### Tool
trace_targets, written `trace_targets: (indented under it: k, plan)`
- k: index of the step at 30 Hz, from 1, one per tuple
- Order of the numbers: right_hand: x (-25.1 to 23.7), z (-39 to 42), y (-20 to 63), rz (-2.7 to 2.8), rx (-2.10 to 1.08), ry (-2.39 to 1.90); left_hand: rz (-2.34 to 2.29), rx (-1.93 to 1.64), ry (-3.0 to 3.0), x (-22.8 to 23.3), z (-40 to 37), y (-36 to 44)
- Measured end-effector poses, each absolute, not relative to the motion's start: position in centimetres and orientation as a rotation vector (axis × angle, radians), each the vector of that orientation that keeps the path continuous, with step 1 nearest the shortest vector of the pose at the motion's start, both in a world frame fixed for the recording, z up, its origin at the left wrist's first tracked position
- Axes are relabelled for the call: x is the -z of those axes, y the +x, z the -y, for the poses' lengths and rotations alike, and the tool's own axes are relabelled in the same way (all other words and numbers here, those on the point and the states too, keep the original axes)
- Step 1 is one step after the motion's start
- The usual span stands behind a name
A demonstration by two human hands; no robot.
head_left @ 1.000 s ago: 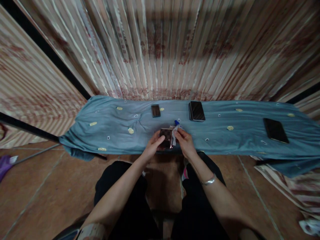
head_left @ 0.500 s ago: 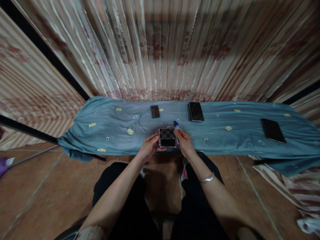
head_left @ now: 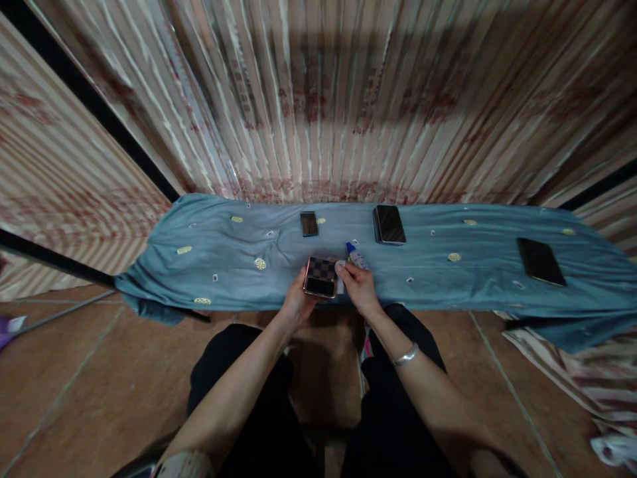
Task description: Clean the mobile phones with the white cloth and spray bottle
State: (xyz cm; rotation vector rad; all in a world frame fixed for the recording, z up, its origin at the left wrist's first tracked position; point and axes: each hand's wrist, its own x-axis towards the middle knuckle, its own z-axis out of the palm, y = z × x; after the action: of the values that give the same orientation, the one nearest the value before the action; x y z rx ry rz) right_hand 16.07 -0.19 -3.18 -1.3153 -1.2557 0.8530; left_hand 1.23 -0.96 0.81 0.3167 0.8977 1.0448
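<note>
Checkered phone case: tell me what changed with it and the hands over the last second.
The small square checkered phone case turned from edge-on to flat, pattern up, and shifted slightly left. The left hand slid under its left side and holds it; the right hand drew back to its right edge, gripping a white cloth. The three dark phones on the blue sheet stayed put.

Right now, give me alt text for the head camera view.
Left hand holds a checkered folded phone over a blue cloth; right hand pinches something small and white beside it. Three dark phones lie farther back.
</note>
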Motion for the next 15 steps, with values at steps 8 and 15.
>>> trace_targets:
  k: [8, 15]
  plan:
    - [3.6, 0.0, 16.1, 1.333, -0.759, -1.326, -0.877, -0.917, 0.295, -0.8, 1.2, 0.8]
    - [3.3, 0.4, 16.3, 1.554, -0.623, -1.347, -0.894, -0.925, 0.327, -1.6, 1.7, 1.3]
